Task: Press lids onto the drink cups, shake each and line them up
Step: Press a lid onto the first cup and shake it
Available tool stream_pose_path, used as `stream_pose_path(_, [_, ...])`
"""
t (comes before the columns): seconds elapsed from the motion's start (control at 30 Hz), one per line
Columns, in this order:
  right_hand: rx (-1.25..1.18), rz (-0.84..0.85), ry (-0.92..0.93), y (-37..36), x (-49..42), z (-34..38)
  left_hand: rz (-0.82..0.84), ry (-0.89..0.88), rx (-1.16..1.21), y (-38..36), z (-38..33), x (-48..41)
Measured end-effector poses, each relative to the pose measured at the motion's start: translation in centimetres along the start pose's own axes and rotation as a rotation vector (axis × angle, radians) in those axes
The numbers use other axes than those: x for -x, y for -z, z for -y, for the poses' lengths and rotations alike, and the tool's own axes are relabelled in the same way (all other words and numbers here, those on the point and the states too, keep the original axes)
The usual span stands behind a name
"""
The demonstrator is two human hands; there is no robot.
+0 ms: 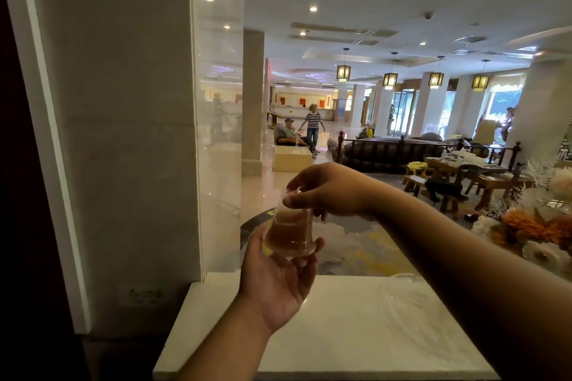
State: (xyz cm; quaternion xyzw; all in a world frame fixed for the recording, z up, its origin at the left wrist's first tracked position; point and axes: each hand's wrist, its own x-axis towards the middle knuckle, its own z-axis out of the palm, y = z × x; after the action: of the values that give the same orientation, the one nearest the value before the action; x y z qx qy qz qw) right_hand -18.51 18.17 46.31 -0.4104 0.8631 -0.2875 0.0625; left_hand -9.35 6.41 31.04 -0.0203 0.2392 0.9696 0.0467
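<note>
Holding a clear drink cup (pixel 289 227) of brown liquid in mid-air above the white counter (pixel 325 334), the person grips it upside down, wide end lowest. The left hand (pixel 278 278) cups that wide end from below, fingers curled around it. The right hand (pixel 328 190) pinches the narrow end from above. At far right, orange and white flowers (pixel 532 232) stand.

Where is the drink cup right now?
In the head view, centre frame, the cup is held in the air above the white counter, between the left hand below and the right hand on top.
</note>
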Motion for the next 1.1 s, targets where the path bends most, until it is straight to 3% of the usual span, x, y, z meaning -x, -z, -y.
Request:
stream_pose_path(0.37, [0.103,0.046,0.022,0.8,-0.9,0.6,0.079,-0.02,-0.014,0.7,0.0,-0.2])
stream_pose_path(0.7, [0.069,0.051,0.005,0.4,-1.2,0.3,0.032,0.001,-0.008,1.1,-0.4,-0.7])
stream_pose_path(0.83, [-0.032,0.023,-0.029,-0.3,-0.9,-1.3,-0.059,0.006,-0.075,1.2,-1.9,-1.1])
stream_pose_path(0.97, [-0.304,-0.068,-0.096,-3.9,-0.1,-6.0,-0.278,-0.127,-0.403,2.1,-5.4,-2.5])
stream_pose_path(1.1, [-0.656,-0.156,-0.252,-12.1,-1.1,-10.8,-0.4,-0.24,-1.154,3.5,-7.6,-4.5])
